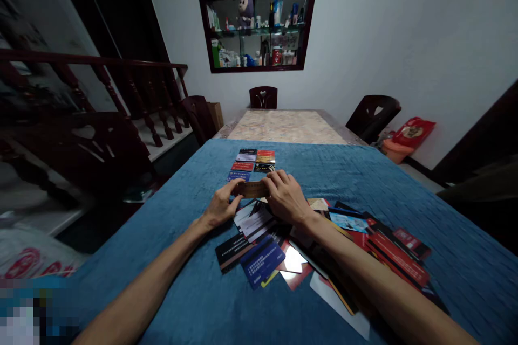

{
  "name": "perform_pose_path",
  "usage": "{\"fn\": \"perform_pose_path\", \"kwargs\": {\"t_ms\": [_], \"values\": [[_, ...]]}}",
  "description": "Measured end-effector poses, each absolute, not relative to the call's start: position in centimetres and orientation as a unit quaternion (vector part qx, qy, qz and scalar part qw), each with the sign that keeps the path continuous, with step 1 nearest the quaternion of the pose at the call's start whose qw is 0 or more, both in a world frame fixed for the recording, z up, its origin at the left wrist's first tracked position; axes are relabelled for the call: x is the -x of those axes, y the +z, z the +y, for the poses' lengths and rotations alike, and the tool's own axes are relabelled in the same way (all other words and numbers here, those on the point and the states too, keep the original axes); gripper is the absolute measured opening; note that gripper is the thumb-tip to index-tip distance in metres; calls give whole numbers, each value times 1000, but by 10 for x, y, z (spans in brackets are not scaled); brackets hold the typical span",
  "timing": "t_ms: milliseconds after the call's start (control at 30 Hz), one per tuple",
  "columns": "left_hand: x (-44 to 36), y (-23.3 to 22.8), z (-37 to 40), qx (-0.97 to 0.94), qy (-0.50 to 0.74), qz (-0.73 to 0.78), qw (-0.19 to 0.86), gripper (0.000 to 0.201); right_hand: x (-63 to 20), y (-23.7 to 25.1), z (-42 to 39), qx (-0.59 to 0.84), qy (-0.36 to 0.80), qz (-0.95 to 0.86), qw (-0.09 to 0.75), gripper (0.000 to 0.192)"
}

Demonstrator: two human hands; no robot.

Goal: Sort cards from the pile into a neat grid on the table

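Between my two hands is a brown-gold card (pixel 253 190), held by its ends above the blue cloth. My left hand (pixel 222 204) pinches its left end, and my right hand (pixel 286 195) grips the right end from above. Just beyond lie cards in two columns: a red card (pixel 243 166), a blue card (pixel 238 176), a black patterned card (pixel 264 167) and several others. Below and right of my hands spreads a loose pile of cards, with a dark blue card (pixel 263 260), a black card (pixel 232 252) and a red card (pixel 399 259) on top. My right forearm covers part of the pile.
A blue cloth (pixel 182 183) covers the near part of the table; a patterned tabletop (pixel 283 125) shows beyond it. Dark chairs (pixel 372 117) stand around. A wooden railing (pixel 101 59) runs along the left. A white plastic bag (pixel 32 253) sits at lower left.
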State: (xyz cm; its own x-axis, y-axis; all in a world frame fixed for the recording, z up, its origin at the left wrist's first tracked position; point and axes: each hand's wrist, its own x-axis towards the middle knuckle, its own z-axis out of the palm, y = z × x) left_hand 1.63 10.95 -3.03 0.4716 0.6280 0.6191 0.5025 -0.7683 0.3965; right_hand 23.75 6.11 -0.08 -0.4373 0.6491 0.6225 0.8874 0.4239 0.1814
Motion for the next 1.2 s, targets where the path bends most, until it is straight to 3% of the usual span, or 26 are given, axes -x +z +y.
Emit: {"fn": "perform_pose_path", "kwargs": {"t_ms": [300,533,1200], "values": [[-23,-20,115,-895,337,287,-50,57,-251,8,69,486,-229,-810,234,22],[-29,-14,127,-907,300,272,-112,56,-264,8,79,483,-200,-823,221,34],[-65,3,192,-932,184,303,-81,52,-301,0,148,490,-138,-841,182,49]]}}
